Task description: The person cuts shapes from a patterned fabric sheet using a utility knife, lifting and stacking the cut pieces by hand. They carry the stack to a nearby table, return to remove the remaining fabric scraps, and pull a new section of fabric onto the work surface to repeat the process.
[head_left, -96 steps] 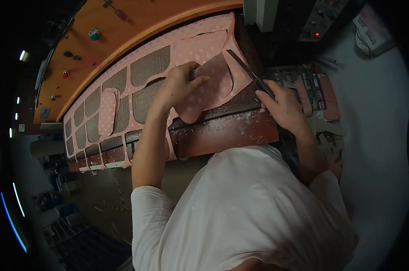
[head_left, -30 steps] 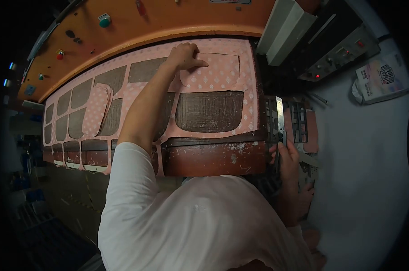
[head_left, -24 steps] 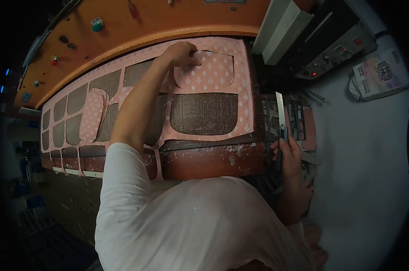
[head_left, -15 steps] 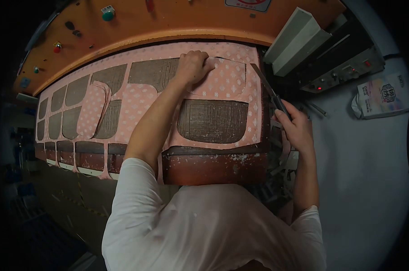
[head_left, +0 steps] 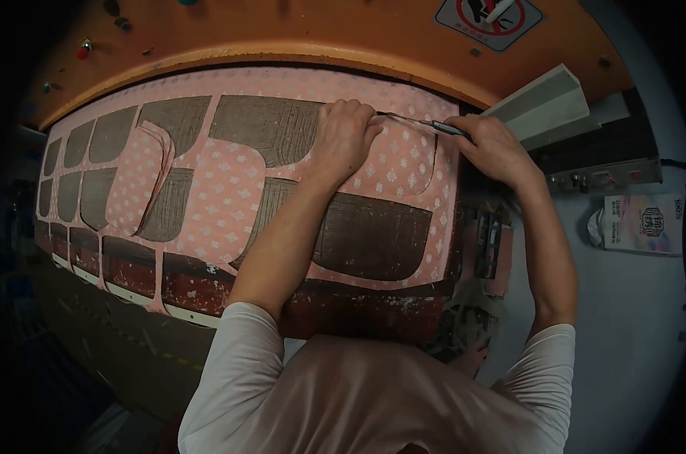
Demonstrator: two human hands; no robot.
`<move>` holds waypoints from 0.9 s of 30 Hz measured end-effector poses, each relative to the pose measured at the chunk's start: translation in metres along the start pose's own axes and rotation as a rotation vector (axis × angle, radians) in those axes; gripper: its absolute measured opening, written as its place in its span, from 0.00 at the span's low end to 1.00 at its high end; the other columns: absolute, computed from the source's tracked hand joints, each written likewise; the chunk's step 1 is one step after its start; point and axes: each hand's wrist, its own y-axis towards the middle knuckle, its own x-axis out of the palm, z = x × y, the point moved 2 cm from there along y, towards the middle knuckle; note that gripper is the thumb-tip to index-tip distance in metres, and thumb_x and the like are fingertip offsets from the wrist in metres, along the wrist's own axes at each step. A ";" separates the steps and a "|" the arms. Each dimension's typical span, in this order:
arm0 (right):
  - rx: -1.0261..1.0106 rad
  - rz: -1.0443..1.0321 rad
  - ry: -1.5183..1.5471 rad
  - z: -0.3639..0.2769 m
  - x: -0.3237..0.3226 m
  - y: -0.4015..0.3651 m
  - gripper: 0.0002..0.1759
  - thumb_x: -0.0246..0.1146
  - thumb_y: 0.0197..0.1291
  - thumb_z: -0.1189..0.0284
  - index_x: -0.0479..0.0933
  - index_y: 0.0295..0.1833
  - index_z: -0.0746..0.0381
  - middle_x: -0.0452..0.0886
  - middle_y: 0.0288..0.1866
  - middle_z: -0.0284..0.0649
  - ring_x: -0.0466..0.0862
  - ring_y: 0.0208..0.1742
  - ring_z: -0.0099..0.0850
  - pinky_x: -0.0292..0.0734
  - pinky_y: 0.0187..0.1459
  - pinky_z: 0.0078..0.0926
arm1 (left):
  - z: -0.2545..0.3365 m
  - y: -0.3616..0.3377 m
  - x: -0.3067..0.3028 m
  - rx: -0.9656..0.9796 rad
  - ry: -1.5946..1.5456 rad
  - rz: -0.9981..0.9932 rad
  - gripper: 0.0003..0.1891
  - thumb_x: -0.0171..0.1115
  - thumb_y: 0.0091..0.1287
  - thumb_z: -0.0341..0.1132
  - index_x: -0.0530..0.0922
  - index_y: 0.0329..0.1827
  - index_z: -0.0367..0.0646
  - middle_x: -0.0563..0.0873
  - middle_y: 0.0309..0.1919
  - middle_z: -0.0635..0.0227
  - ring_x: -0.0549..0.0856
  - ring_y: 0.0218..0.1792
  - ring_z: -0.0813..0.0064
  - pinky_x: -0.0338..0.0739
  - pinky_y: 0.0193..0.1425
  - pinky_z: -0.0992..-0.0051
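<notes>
Pink patterned sheet [head_left: 267, 85] lies spread over the table [head_left: 335, 309], its lower cut-out strips hanging across the dark red front edge, nearest the white shirt [head_left: 358, 393]. Pale scraps are scattered along that edge.

Farther in, rounded openings show a scored brown surface. A loose rounded piece [head_left: 226, 193] overlaps them in the middle, with a small stack of similar pieces [head_left: 137, 181] to its left.

Beyond, the left hand [head_left: 344, 144] rests on the sheet with its fingers bent together; whether it pinches an edge or only presses down, I cannot tell. The right hand [head_left: 494, 147] is closed around the handle of a knife [head_left: 453, 130], whose slim blade points left over the sheet, its tip just beside the left fingers. A slip, or a sudden release of snagged material, could nick them. If the sheet bunches or shifts, the blade could stray into the pattern.

Behind stands an orange machine panel [head_left: 297, 30]. Its sign [head_left: 491, 21] has a red prohibition ring and small red writing, too blurred to read. Far right, a white printed bag [head_left: 642, 224] carries dark block lettering that I cannot make out.
</notes>
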 end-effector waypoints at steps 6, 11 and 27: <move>0.050 -0.123 -0.144 0.004 -0.014 0.017 0.19 0.58 0.63 0.72 0.80 0.59 0.62 0.84 0.47 0.53 0.81 0.53 0.52 0.75 0.57 0.46 | -0.001 0.001 -0.004 0.021 -0.079 0.068 0.08 0.72 0.60 0.36 0.81 0.35 0.43 0.82 0.33 0.65 0.80 0.42 0.60 0.69 0.54 0.61; 0.105 -0.158 -0.156 0.017 -0.018 0.006 0.19 0.58 0.63 0.72 0.80 0.59 0.62 0.84 0.46 0.54 0.81 0.52 0.53 0.75 0.57 0.46 | -0.010 0.003 -0.012 -0.062 -0.356 0.075 0.10 0.74 0.60 0.38 0.82 0.35 0.43 0.81 0.33 0.67 0.78 0.40 0.62 0.69 0.53 0.65; 0.649 0.162 1.210 0.022 0.091 -0.172 0.12 0.58 0.73 0.67 0.80 0.51 0.64 0.82 0.33 0.31 0.78 0.33 0.16 0.76 0.32 0.17 | 0.000 0.021 -0.011 0.006 -0.046 -0.273 0.23 0.73 0.59 0.49 0.84 0.49 0.40 0.88 0.40 0.57 0.83 0.47 0.57 0.73 0.56 0.61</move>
